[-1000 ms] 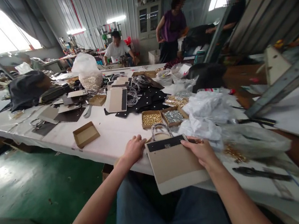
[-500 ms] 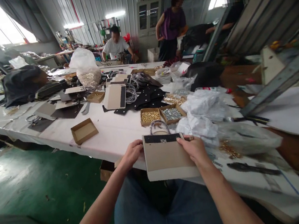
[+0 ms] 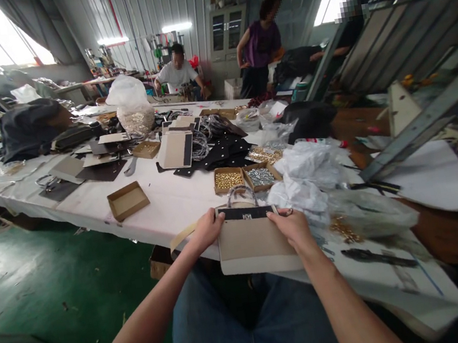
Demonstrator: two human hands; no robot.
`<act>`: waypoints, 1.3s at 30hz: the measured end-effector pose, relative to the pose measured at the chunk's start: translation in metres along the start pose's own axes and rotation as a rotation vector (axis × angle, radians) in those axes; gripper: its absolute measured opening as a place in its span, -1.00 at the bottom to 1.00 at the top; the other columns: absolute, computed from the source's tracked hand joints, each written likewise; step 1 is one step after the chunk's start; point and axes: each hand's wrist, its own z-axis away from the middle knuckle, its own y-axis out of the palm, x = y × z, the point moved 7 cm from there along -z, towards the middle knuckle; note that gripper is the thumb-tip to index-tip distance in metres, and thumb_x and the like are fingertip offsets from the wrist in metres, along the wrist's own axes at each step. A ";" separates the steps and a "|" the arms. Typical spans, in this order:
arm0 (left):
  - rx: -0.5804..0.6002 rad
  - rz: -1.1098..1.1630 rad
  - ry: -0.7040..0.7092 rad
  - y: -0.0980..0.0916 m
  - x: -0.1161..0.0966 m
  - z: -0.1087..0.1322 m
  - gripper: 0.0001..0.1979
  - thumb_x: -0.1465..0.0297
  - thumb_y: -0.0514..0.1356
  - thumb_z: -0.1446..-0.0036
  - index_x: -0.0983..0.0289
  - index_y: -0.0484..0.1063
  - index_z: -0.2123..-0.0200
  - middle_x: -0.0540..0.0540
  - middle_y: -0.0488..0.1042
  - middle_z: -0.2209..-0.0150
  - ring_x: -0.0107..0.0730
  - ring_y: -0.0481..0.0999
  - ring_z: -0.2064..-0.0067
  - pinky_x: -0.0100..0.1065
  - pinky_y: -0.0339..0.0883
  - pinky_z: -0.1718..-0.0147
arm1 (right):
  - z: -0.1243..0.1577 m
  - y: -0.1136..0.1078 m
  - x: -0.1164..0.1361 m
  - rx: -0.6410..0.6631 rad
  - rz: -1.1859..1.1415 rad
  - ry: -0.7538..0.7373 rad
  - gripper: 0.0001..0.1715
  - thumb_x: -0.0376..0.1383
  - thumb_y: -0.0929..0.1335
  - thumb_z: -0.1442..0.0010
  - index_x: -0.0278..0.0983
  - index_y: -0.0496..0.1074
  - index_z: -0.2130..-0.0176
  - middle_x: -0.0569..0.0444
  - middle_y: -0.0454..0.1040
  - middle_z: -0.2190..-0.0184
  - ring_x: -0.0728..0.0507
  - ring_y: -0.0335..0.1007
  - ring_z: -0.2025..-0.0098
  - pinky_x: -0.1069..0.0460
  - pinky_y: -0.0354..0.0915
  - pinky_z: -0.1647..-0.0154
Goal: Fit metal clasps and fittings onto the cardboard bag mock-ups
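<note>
A beige handbag (image 3: pixel 252 240) with a black band, a small metal clasp and a looped top handle is held upright over the table's near edge, above my lap. My left hand (image 3: pixel 208 230) grips its upper left corner, thumb on the front face. At the upper right corner my right hand (image 3: pixel 292 224) is closed on the bag, thumb against the black band. A pale strap (image 3: pixel 182 237) sticks out to the left behind my left wrist. Just beyond the bag stand a box of gold rivets (image 3: pixel 227 180) and a box of silver metal pieces (image 3: pixel 261 176).
A shallow cardboard box (image 3: pixel 128 201) sits left on the white-covered table (image 3: pixel 82 209). Bag panels (image 3: pixel 175 148), black pieces and handles are piled further back. Crumpled white plastic (image 3: pixel 300 183) and a black tool (image 3: pixel 377 258) lie right. Several people are beyond the table.
My left hand has moved up and right onto the bag's upper corner, its thumb now on the front. A pale strap now shows at the left. The bag stays nearly in place.
</note>
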 end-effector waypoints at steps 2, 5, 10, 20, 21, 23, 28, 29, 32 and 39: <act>0.004 -0.111 -0.009 0.003 0.003 -0.007 -0.66 0.10 0.03 -0.59 0.20 0.44 0.10 0.30 0.66 0.16 0.07 0.65 0.07 -0.11 0.39 0.06 | 0.000 0.001 -0.002 0.016 -0.005 0.011 -0.52 -0.02 0.64 0.05 -0.32 0.73 0.25 -0.09 0.73 0.42 -0.23 0.60 0.44 0.00 0.33 0.47; 0.029 -0.222 -0.036 0.008 0.007 -0.014 -0.62 0.15 0.01 -0.59 0.25 0.51 0.08 0.43 0.68 0.09 0.20 0.69 0.01 -0.05 0.42 0.01 | -0.001 0.002 -0.005 0.035 -0.014 0.028 -0.50 0.00 0.65 0.06 -0.30 0.73 0.23 -0.07 0.74 0.39 -0.23 0.62 0.41 0.01 0.35 0.45; 0.066 -0.217 -0.014 0.002 0.006 -0.022 -0.63 0.21 0.04 -0.56 0.24 0.59 0.13 0.40 0.70 0.07 0.14 0.70 -0.01 -0.09 0.43 -0.01 | -0.005 0.004 -0.012 0.053 -0.048 0.066 -0.48 0.00 0.67 0.11 -0.29 0.72 0.25 -0.07 0.73 0.40 -0.25 0.64 0.39 0.00 0.39 0.45; 0.125 0.038 -0.002 -0.008 0.016 -0.022 -0.67 0.15 0.24 -0.34 0.23 0.54 0.38 0.14 0.60 0.38 -0.17 0.50 0.31 -0.24 0.23 0.30 | -0.002 0.012 -0.015 0.121 -0.192 0.159 -0.49 -0.05 0.69 0.16 -0.28 0.69 0.27 -0.08 0.73 0.41 -0.28 0.67 0.38 -0.01 0.45 0.47; 0.104 0.028 -0.024 -0.007 0.017 -0.022 -0.68 0.17 0.25 -0.31 0.23 0.52 0.43 0.12 0.54 0.44 -0.19 0.46 0.35 -0.24 0.19 0.32 | -0.001 0.012 -0.014 0.138 -0.210 0.171 -0.52 -0.06 0.69 0.15 -0.28 0.68 0.28 -0.08 0.73 0.41 -0.29 0.67 0.39 -0.01 0.46 0.48; 0.098 0.036 -0.056 -0.004 0.019 -0.024 -0.65 0.17 0.28 -0.27 0.21 0.48 0.51 0.07 0.44 0.54 -0.24 0.38 0.42 -0.25 0.14 0.36 | 0.001 0.012 -0.013 0.175 -0.248 0.191 -0.56 -0.08 0.68 0.11 -0.25 0.67 0.28 -0.09 0.72 0.43 -0.30 0.68 0.39 -0.02 0.48 0.49; 0.127 0.109 -0.106 -0.003 0.028 -0.023 -0.55 0.03 0.34 -0.21 0.22 0.47 0.55 0.01 0.38 0.59 -0.31 0.33 0.47 -0.28 0.07 0.43 | 0.007 0.013 -0.011 0.266 -0.354 0.248 -0.53 -0.13 0.68 0.09 -0.25 0.67 0.20 -0.10 0.75 0.37 -0.32 0.71 0.38 -0.08 0.58 0.44; 0.120 0.132 -0.112 -0.004 0.030 -0.022 -0.55 0.01 0.35 -0.20 0.22 0.48 0.54 0.00 0.38 0.58 -0.32 0.33 0.47 -0.28 0.07 0.44 | 0.007 0.014 -0.012 0.280 -0.376 0.260 -0.50 -0.14 0.68 0.10 -0.26 0.68 0.16 -0.10 0.75 0.36 -0.32 0.72 0.37 -0.09 0.59 0.42; 0.067 0.199 -0.067 -0.005 0.030 -0.018 -0.56 0.02 0.35 -0.20 0.23 0.47 0.52 -0.02 0.38 0.56 -0.35 0.32 0.45 -0.30 0.07 0.43 | 0.007 0.019 -0.014 0.311 -0.427 0.287 -0.44 -0.18 0.66 0.10 -0.26 0.68 0.07 -0.07 0.76 0.34 -0.31 0.72 0.37 -0.10 0.62 0.38; 0.064 0.240 0.016 -0.005 0.024 -0.024 -0.58 0.05 0.34 -0.21 0.22 0.42 0.52 -0.03 0.32 0.57 -0.34 0.33 0.44 -0.30 0.07 0.42 | 0.005 0.019 -0.015 0.334 -0.415 0.279 -0.47 -0.20 0.64 0.07 -0.25 0.69 0.07 -0.06 0.75 0.36 -0.32 0.73 0.36 -0.11 0.62 0.40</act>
